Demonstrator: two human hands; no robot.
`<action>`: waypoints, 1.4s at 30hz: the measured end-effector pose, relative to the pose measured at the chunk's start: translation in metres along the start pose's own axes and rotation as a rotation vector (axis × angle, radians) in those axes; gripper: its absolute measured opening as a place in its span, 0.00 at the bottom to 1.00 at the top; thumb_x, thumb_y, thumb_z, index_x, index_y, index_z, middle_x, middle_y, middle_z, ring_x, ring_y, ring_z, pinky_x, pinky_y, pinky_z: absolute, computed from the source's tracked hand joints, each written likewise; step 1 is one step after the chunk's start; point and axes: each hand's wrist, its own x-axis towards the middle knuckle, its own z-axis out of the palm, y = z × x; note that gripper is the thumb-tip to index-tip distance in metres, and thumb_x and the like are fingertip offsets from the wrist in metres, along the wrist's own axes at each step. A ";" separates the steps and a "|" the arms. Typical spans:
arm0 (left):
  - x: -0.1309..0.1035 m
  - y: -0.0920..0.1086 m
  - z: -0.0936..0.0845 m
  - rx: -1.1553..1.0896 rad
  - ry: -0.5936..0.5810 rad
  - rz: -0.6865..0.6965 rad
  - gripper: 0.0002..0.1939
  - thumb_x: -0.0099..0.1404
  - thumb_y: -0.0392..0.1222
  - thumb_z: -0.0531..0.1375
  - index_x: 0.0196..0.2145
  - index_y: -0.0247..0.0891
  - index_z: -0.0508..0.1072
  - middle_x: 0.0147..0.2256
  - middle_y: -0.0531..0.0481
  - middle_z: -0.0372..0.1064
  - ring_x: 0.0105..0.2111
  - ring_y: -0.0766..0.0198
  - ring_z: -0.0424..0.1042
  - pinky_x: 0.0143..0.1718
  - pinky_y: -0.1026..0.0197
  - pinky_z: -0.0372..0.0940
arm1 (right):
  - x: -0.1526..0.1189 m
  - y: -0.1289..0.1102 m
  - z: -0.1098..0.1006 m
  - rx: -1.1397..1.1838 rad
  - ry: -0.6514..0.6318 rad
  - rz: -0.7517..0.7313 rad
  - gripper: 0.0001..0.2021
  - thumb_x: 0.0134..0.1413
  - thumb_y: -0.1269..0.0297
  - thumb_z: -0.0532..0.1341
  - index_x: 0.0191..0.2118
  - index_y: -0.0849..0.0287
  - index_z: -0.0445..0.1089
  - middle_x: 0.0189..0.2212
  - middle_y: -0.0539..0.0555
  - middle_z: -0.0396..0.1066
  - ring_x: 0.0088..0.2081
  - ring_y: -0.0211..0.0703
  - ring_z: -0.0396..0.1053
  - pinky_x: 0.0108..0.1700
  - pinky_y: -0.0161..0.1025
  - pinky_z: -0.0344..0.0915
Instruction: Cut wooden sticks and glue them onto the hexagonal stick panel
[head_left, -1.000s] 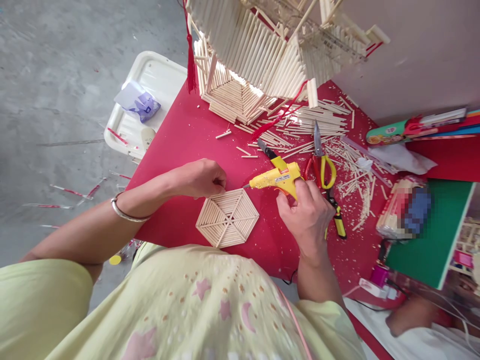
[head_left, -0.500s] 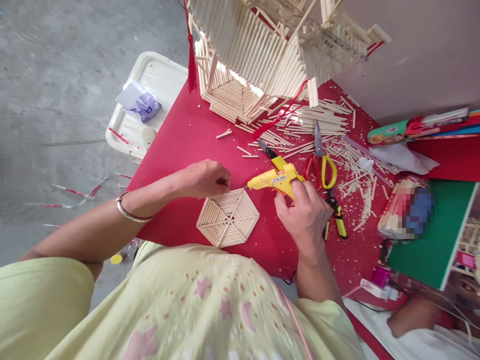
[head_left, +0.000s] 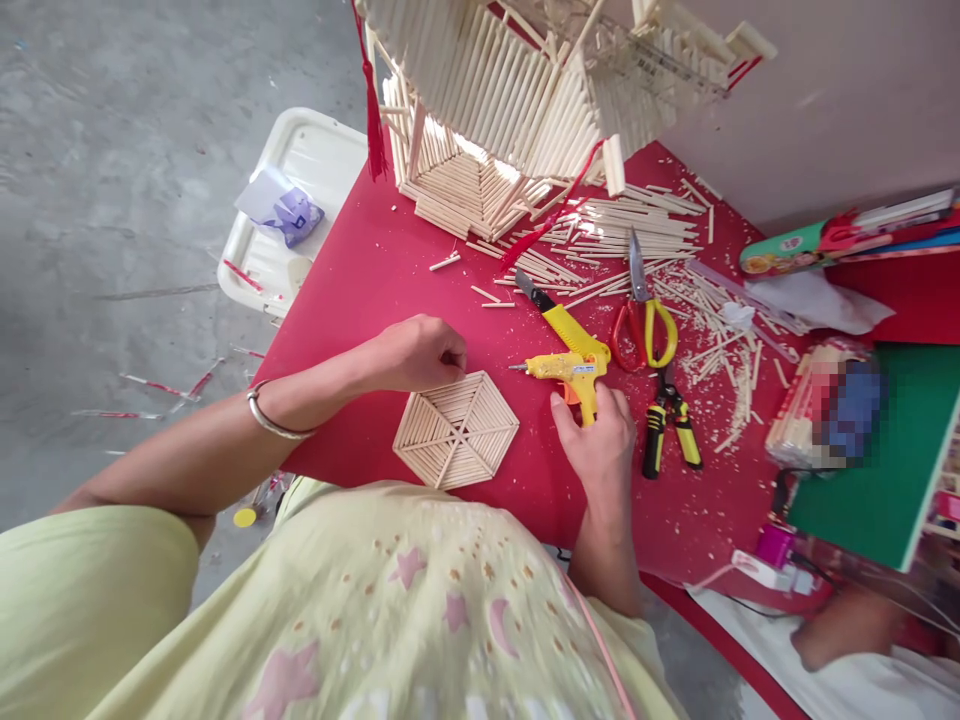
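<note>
- One hexagonal pale-wood stick panel point(head_left: 456, 432), flat on red tabletop point(head_left: 337, 290).
- Left hand point(head_left: 429, 352), panel's 11 o'clock: fingers curled together; anything pinched hidden.
- Right hand point(head_left: 600, 445), 3 o'clock: thumb and fingers about handle of yellow plastic glue gun point(head_left: 581, 368); whether clamped, cannot tell.
- Risk: gun slipping, nozzle toward 9 o'clock; if hot, could burn left fingers.
- Pale-wood stick model point(head_left: 517, 90), 12 o'clock: top cut off.

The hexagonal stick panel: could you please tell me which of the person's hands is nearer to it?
The left hand, at the far edge of the hexagonal stick panel; the right hand is apart from it, to its right, at the handle of the glue gun.
</note>
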 end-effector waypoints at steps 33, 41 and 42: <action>0.001 -0.001 0.001 0.026 0.046 0.109 0.09 0.56 0.38 0.60 0.27 0.34 0.81 0.21 0.54 0.71 0.22 0.72 0.62 0.24 0.69 0.55 | -0.048 -0.074 0.025 0.484 0.010 -0.360 0.17 0.63 0.65 0.65 0.57 0.53 0.76 0.54 0.59 0.74 0.54 0.53 0.69 0.58 0.54 0.70; 0.004 -0.001 0.009 -0.004 0.105 0.140 0.10 0.56 0.37 0.59 0.25 0.34 0.80 0.20 0.53 0.70 0.21 0.72 0.61 0.24 0.70 0.55 | -0.047 -0.074 0.025 0.489 0.003 -0.363 0.18 0.63 0.65 0.65 0.58 0.53 0.75 0.54 0.58 0.74 0.55 0.53 0.69 0.58 0.54 0.70; 0.004 -0.002 0.010 -0.008 0.108 0.158 0.10 0.56 0.36 0.59 0.24 0.34 0.80 0.20 0.53 0.70 0.21 0.72 0.61 0.24 0.70 0.55 | -0.047 -0.074 0.025 0.487 0.001 -0.364 0.18 0.63 0.65 0.65 0.58 0.53 0.75 0.54 0.58 0.74 0.54 0.53 0.69 0.58 0.53 0.70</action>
